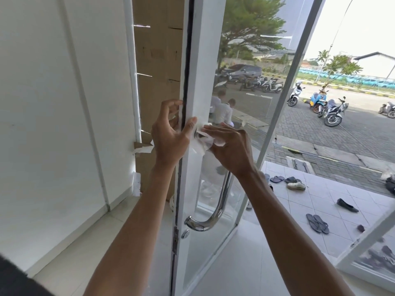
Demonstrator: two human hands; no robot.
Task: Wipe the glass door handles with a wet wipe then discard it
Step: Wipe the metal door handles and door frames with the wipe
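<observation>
A white-framed glass door (201,60) stands open in front of me, edge toward me. A chrome bar handle (220,201) runs down its near face, curving into a mount low on the frame. A white wet wipe (203,138) is wrapped over the handle's upper mount. My right hand (229,149) grips the wipe there, fingers curled round it. My left hand (171,133) holds the door's edge at the same height, thumb on the frame beside the wipe, fingers curled behind the edge. The handle's top end is hidden under the wipe.
A white wall (53,103) lies to the left, with stacked cardboard boxes (158,60) behind the door edge. Sandals and shoes (297,184) are scattered on the tiled porch to the right. A second glass panel (372,253) leans at bottom right. Parked motorbikes (331,110) stand outside.
</observation>
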